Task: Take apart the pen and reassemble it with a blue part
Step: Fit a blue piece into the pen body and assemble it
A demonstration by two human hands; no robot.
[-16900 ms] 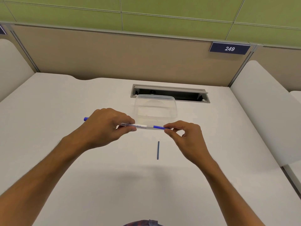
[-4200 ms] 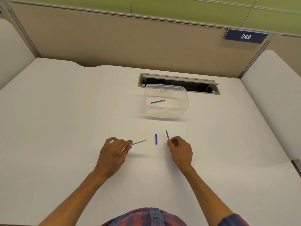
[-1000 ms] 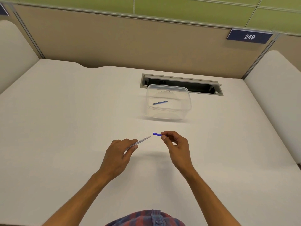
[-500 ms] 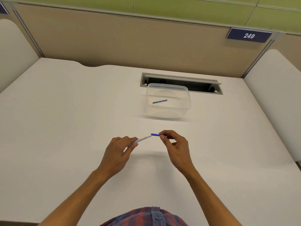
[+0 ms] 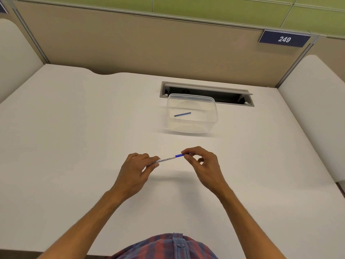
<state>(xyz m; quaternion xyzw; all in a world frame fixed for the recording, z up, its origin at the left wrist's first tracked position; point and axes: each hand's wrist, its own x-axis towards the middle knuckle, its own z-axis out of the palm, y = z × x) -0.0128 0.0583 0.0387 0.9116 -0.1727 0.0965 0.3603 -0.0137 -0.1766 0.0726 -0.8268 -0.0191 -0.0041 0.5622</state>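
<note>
My left hand (image 5: 137, 168) pinches the clear printed pen barrel (image 5: 164, 159) just above the white desk, with the barrel pointing right. My right hand (image 5: 203, 165) pinches a short blue pen part (image 5: 179, 155) between thumb and forefinger. The blue part's left end meets the barrel's right end, and its right end is hidden by my fingertips. A thin blue rod (image 5: 182, 114) lies inside the clear plastic container (image 5: 212, 116) farther back.
Behind the container a grey cable slot (image 5: 229, 94) opens in the white desk (image 5: 74, 146). Tan partition walls enclose the desk at the back, with white curved dividers on both sides. A sign reading 249 (image 5: 284, 39) hangs at the upper right.
My right hand has brought the blue part leftward to the barrel's end, closing the gap seen a second ago. My left hand has kept its hold on the barrel.
</note>
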